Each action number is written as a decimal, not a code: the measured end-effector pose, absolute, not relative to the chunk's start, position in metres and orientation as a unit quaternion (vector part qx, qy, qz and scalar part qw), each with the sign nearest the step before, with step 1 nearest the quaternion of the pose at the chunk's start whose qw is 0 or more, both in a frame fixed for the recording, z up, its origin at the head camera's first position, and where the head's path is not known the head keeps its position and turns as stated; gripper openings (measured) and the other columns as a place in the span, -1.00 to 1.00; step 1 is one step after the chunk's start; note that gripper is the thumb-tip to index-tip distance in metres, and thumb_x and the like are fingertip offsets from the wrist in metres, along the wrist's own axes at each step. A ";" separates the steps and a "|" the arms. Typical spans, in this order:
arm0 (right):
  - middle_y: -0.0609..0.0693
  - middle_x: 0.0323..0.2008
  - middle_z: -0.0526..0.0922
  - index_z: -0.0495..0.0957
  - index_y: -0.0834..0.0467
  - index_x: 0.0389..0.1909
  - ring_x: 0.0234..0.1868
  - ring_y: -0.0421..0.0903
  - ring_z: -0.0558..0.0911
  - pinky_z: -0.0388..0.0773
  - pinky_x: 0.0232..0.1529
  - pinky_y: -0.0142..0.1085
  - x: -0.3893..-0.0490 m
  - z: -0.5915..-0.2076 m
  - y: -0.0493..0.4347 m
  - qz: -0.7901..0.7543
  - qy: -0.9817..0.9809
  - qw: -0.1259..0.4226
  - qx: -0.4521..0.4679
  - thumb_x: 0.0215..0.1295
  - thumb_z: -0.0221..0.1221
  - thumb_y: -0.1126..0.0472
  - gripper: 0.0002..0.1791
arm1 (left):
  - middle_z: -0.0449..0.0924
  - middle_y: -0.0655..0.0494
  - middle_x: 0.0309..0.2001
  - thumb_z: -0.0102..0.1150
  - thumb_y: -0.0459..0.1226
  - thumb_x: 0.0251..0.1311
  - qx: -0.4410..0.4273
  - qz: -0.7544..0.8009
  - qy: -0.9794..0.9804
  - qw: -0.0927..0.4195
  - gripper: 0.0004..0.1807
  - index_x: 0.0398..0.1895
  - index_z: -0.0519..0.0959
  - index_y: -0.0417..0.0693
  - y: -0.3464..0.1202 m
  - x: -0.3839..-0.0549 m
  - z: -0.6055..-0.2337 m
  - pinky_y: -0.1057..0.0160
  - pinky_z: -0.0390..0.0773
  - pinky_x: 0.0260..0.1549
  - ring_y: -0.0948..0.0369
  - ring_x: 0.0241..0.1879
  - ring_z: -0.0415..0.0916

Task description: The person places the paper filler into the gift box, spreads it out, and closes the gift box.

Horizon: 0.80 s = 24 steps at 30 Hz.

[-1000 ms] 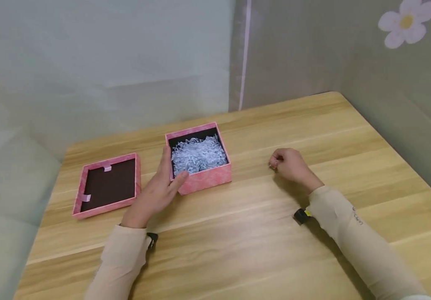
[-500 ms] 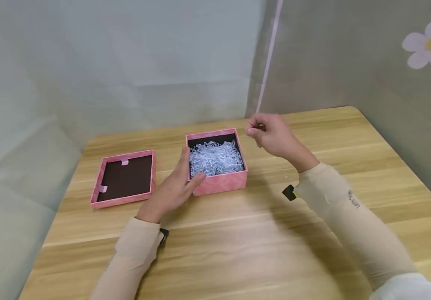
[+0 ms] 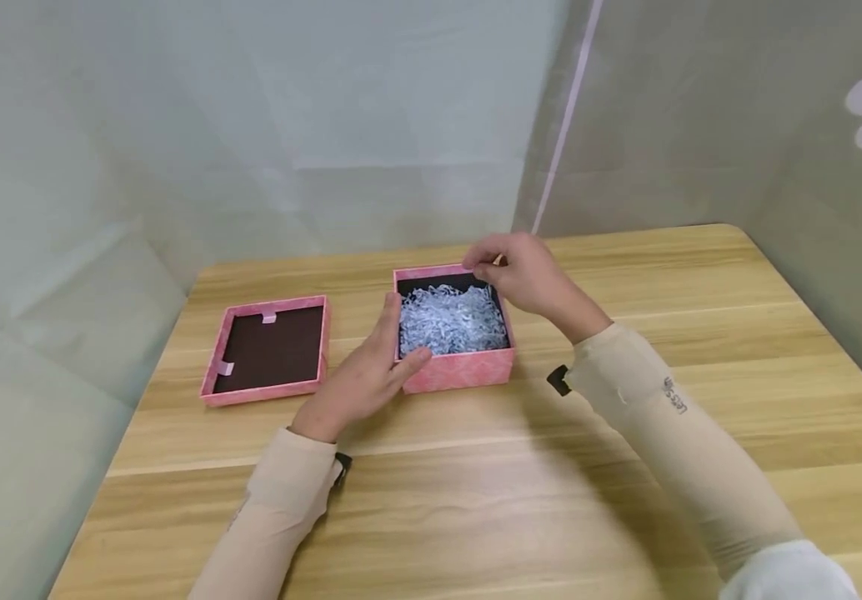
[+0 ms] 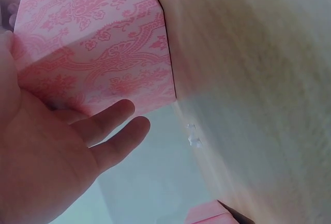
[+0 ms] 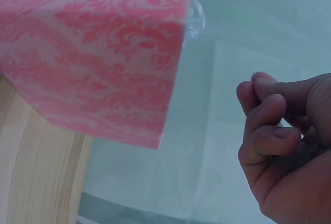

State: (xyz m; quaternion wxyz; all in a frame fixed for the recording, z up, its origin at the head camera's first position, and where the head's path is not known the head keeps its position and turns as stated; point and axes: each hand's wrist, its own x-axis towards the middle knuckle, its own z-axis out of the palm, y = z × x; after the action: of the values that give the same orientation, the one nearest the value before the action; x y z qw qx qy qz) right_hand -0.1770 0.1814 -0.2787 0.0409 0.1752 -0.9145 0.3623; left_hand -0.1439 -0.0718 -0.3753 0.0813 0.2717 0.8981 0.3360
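A pink patterned box (image 3: pixel 468 372) filled with pale blue shredded paper (image 3: pixel 449 321) stands toward the back of the table. My left hand (image 3: pixel 359 375) rests at its front left corner, fingers straight along the left side and thumb over the front rim. In the left wrist view two fingers (image 4: pixel 116 149) extend past the box's patterned wall (image 4: pixel 98 53). Above the back right corner is my right hand (image 3: pixel 524 271), its fingers curled and thumb and forefinger tips together. Nothing shows between those tips in the right wrist view.
The pink box lid (image 3: pixel 273 350), dark inside with two pale tabs, lies upturned to the left. A clear shred (image 4: pixel 194 137) lies on the wooden table (image 3: pixel 468 500). Another curled shred (image 5: pixel 194 21) sticks out at the box's edge. Pale fabric walls (image 3: pixel 371 125) stand behind the table.
My right hand has lifted from the tabletop on the right and moved left to above the box. The left hand keeps its place at the box; the camera view has shifted.
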 end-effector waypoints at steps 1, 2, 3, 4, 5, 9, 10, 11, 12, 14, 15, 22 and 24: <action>0.11 -0.23 0.72 0.71 0.28 -0.18 -0.22 0.02 0.62 0.56 -0.15 -0.14 -0.177 -0.279 0.182 0.364 -0.915 0.042 0.169 0.37 0.24 0.40 -0.89 | -0.57 0.11 0.61 -0.20 0.28 0.47 0.270 0.335 0.899 0.081 0.02 0.59 -0.56 0.10 -0.072 -0.144 -0.375 0.02 -0.10 0.46 0.10 0.57 -0.34; 0.08 -0.29 0.69 0.70 0.25 -0.21 -0.27 0.00 0.59 0.53 -0.19 -0.16 -0.177 -0.279 0.182 0.366 -0.915 0.043 0.163 0.37 0.26 0.36 -0.93 | -0.57 0.11 0.61 -0.20 0.28 0.47 0.269 0.332 0.901 0.081 0.01 0.59 -0.57 0.11 -0.073 -0.144 -0.374 0.01 -0.10 0.46 0.10 0.57 -0.34; 0.06 -0.37 0.65 0.68 0.23 -0.26 -0.32 -0.01 0.56 0.50 -0.24 -0.17 -0.177 -0.280 0.182 0.367 -0.915 0.048 0.159 0.38 0.27 0.32 -0.95 | -0.57 0.10 0.61 -0.21 0.28 0.46 0.267 0.330 0.902 0.080 0.01 0.59 -0.57 0.11 -0.074 -0.143 -0.374 0.00 -0.10 0.46 0.09 0.57 -0.34; 0.04 -0.43 0.61 0.66 0.21 -0.29 -0.37 -0.02 0.52 0.46 -0.30 -0.18 -0.176 -0.281 0.182 0.368 -0.915 0.050 0.155 0.38 0.28 0.28 -0.93 | -0.57 0.10 0.61 -0.21 0.29 0.46 0.266 0.328 0.903 0.079 0.02 0.59 -0.57 0.12 -0.074 -0.143 -0.373 0.00 -0.10 0.46 0.09 0.57 -0.35; 0.03 -0.49 0.56 0.64 0.19 -0.33 -0.42 -0.03 0.49 0.42 -0.35 -0.19 -0.175 -0.283 0.183 0.370 -0.915 0.055 0.153 0.40 0.29 0.24 -0.88 | -0.56 0.09 0.62 -0.21 0.29 0.46 0.264 0.326 0.905 0.077 0.02 0.59 -0.57 0.12 -0.075 -0.143 -0.373 0.00 -0.10 0.46 0.09 0.57 -0.35; 0.04 -0.57 0.53 0.63 0.21 -0.40 -0.52 -0.04 0.42 0.34 -0.42 -0.19 -0.170 -0.297 0.190 0.364 -0.914 0.071 0.165 0.48 0.20 0.21 -0.77 | -0.56 0.08 0.62 -0.21 0.31 0.45 0.262 0.331 0.903 0.077 0.03 0.60 -0.55 0.09 -0.077 -0.141 -0.373 0.01 -0.11 0.46 0.11 0.57 -0.37; 0.05 -0.55 0.56 0.64 0.22 -0.38 -0.51 -0.05 0.43 0.36 -0.40 -0.19 -0.168 -0.302 0.192 0.363 -0.914 0.072 0.167 0.50 0.17 0.23 -0.77 | -0.56 0.09 0.61 -0.21 0.30 0.45 0.263 0.333 0.902 0.076 0.03 0.60 -0.55 0.08 -0.077 -0.140 -0.373 0.01 -0.12 0.46 0.11 0.57 -0.37; 0.06 -0.50 0.61 0.66 0.24 -0.34 -0.49 -0.04 0.44 0.38 -0.38 -0.18 -0.165 -0.306 0.194 0.362 -0.914 0.075 0.168 0.51 0.15 0.25 -0.77 | -0.56 0.09 0.61 -0.21 0.30 0.45 0.263 0.335 0.902 0.075 0.03 0.60 -0.53 0.07 -0.078 -0.140 -0.373 0.02 -0.11 0.47 0.11 0.57 -0.36; 0.07 -0.43 0.65 0.67 0.26 -0.29 -0.47 -0.04 0.45 0.40 -0.36 -0.17 -0.163 -0.311 0.196 0.362 -0.914 0.078 0.166 0.51 0.14 0.26 -0.79 | -0.56 0.09 0.61 -0.21 0.30 0.45 0.263 0.337 0.901 0.074 0.03 0.60 -0.53 0.06 -0.078 -0.139 -0.373 0.03 -0.11 0.47 0.12 0.57 -0.36; 0.09 -0.30 0.68 0.68 0.28 -0.19 -0.41 -0.03 0.47 0.43 -0.29 -0.16 -0.157 -0.318 0.200 0.367 -0.913 0.081 0.158 0.51 0.13 0.28 -0.81 | -0.55 0.09 0.61 -0.21 0.30 0.45 0.264 0.338 0.900 0.070 0.03 0.61 -0.52 0.05 -0.079 -0.138 -0.374 0.03 -0.10 0.46 0.12 0.57 -0.34; 0.09 -0.25 0.68 0.69 0.27 -0.13 -0.38 -0.02 0.47 0.43 -0.27 -0.15 -0.155 -0.322 0.202 0.369 -0.913 0.084 0.152 0.51 0.14 0.28 -0.82 | -0.55 0.10 0.61 -0.21 0.30 0.45 0.264 0.339 0.900 0.069 0.02 0.60 -0.53 0.08 -0.079 -0.137 -0.374 0.04 -0.10 0.47 0.13 0.57 -0.34; 0.21 0.27 0.44 0.29 0.18 0.48 -0.18 0.09 0.56 0.56 -0.23 -0.07 -0.136 -0.338 0.210 0.404 -0.906 0.020 0.122 0.47 0.20 0.00 -0.33 | -0.53 0.11 0.62 -0.17 0.30 0.44 0.264 0.345 0.899 0.063 0.04 0.61 -0.51 0.08 -0.081 -0.135 -0.374 0.06 -0.08 0.46 0.14 0.56 -0.32; 0.21 0.47 0.20 0.01 0.12 0.61 -0.01 0.09 0.56 0.58 -0.10 -0.03 -0.130 -0.341 0.211 0.399 -0.909 -0.014 0.120 0.41 0.23 -0.14 -0.06 | -0.54 0.13 0.61 -0.10 0.29 0.41 0.268 0.348 0.895 0.074 0.07 0.61 -0.52 0.11 -0.082 -0.137 -0.372 0.03 -0.08 0.46 0.11 0.57 -0.31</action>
State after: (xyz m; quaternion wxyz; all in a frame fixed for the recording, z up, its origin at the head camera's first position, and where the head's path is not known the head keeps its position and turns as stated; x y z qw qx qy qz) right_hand -0.1304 0.2113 -0.3412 -0.0145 0.1198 -0.9089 0.3992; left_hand -0.1375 -0.0820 -0.3724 0.0738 0.2677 0.8954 0.3481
